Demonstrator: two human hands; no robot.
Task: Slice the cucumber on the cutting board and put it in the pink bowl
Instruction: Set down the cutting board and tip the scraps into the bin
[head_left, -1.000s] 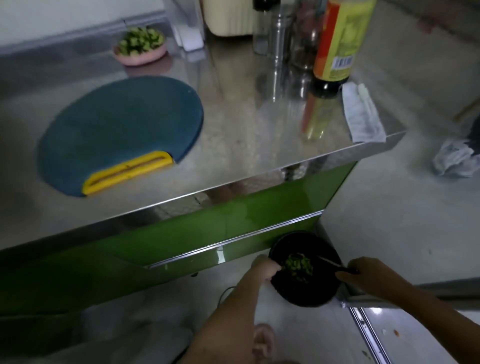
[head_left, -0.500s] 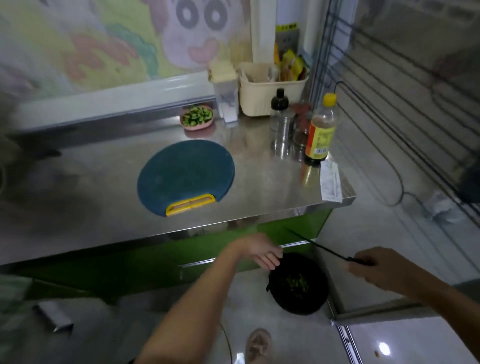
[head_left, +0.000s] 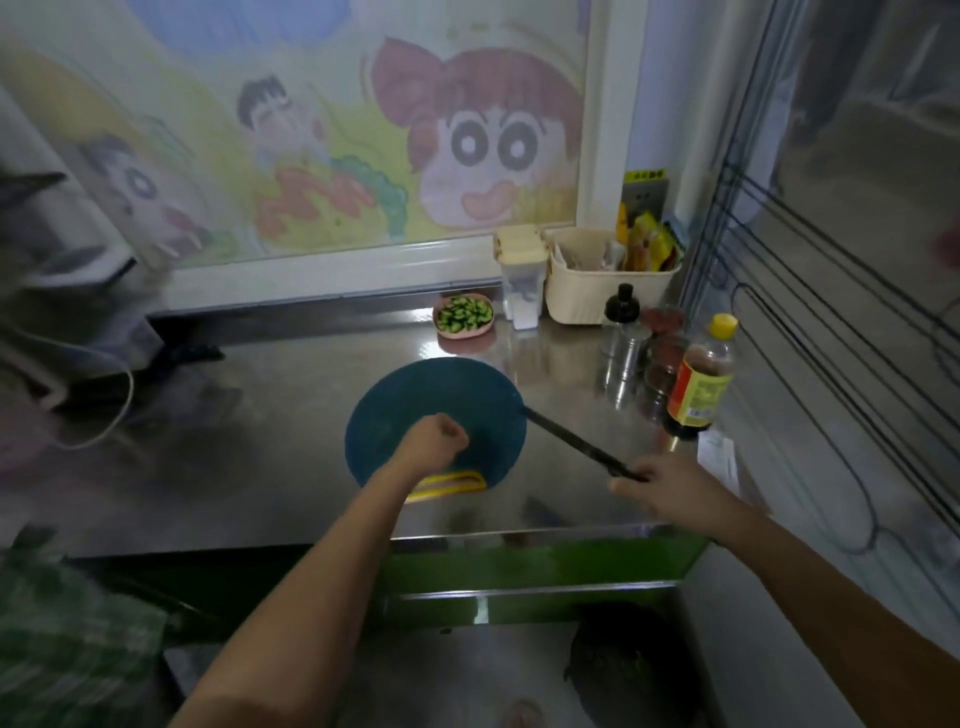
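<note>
Cucumber slices (head_left: 462, 314) fill the pink bowl (head_left: 465, 334) at the back of the bench (head_left: 285, 415), so I judge slicing done. My right grip (head_left: 675, 491) clasps the knife (head_left: 571, 439), blade pointed away; left grip (head_left: 441, 436) fisted, seemingly empty, above the cutting board (head_left: 405, 395).

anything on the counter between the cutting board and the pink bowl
Nothing visible. Only bare steel counter lies between the cutting board and the pink bowl; the clear container stands to the bowl's right, off that path.

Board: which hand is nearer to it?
Left. The left hand hangs fisted over the board; the right hand, holding a knife, is off its right edge.
</note>
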